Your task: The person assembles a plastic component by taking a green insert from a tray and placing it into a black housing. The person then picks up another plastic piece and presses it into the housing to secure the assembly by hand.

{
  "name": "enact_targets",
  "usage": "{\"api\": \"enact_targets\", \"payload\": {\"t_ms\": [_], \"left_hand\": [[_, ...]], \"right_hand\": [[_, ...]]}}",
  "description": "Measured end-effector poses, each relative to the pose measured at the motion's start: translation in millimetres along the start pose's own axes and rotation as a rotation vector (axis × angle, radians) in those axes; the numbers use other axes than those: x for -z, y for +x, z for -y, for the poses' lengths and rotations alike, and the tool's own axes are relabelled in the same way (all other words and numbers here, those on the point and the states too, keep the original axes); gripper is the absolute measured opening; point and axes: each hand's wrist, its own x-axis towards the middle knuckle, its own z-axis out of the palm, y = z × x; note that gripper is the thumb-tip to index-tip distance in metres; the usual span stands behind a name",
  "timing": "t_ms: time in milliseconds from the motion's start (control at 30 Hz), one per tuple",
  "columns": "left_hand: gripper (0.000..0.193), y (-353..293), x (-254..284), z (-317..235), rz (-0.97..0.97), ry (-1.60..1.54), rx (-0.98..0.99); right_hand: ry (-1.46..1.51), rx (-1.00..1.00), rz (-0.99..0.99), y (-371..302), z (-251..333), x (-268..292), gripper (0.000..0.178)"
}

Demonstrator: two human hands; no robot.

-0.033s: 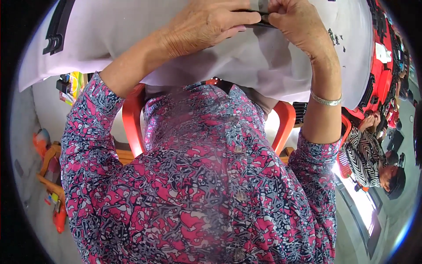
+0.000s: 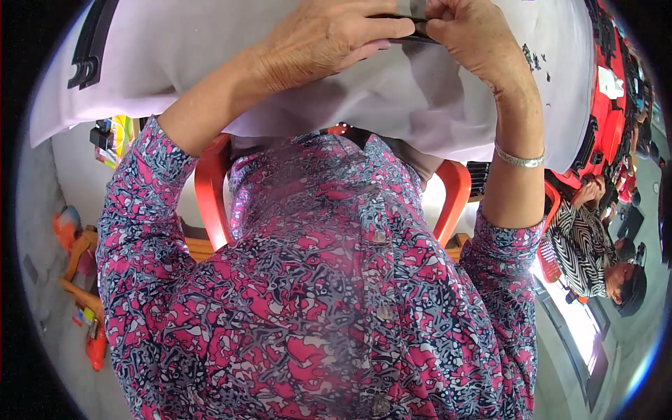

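Note:
Both hands meet at the top middle of the view, over a table with a pale cloth (image 2: pixel 203 42). My left hand (image 2: pixel 343 35) is closed around a thin, black, strip-like piece (image 2: pixel 421 29), its forefinger lying along the piece. At the strip's right end my right hand (image 2: pixel 472 35) is closed, thumb and fingers pinched against it. What the right fingertips grip exactly is hidden. Small black scraps (image 2: pixel 535 59) lie scattered on the cloth beside my right wrist. Several long black strips (image 2: pixel 91 52) with curved ends rest on the cloth at the far left.
Red surfaces (image 2: pixel 610 133) with black parts stand along the right side. Another person in a zigzag-patterned top (image 2: pixel 577 241) sits there, hands near those parts. A red chair (image 2: pixel 453 199) surrounds me. An orange wooden frame (image 2: pixel 80 269) stands at lower left.

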Motion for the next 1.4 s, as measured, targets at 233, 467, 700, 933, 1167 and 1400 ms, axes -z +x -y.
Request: {"api": "enact_targets", "payload": {"t_ms": [233, 467, 700, 933, 1167, 1400], "left_hand": [[0.026, 4.6, 11.3, -9.6, 0.229, -0.105, 0.254], [0.029, 9.6, 16.5, -13.1, 0.227, -0.175, 0.268], [0.031, 4.0, 12.7, -15.2, 0.281, -0.169, 0.282], [0.03, -8.1, -9.8, 1.8, -0.081, -0.155, -0.058], [0.028, -13.3, -14.6, 9.5, -0.032, -0.168, -0.038], [0.028, -0.9, -6.3, 13.9, 0.027, -0.191, 0.001]], "right_hand": [[-0.022, -0.06, 0.025, 2.1, 7.3, -2.4, 0.005], [-0.075, -0.058, 0.042, 2.6, 3.0, -2.8, 0.003], [-0.038, 0.043, 0.01, -9.0, 10.3, -6.6, 0.005], [-0.175, 0.024, 0.043, -6.2, 18.3, -2.2, 0.01], [-0.239, 0.087, 0.035, 0.1, 8.6, -10.1, 0.011], [-0.202, 0.154, -0.018, 13.3, -0.3, -6.2, 0.011]]}}
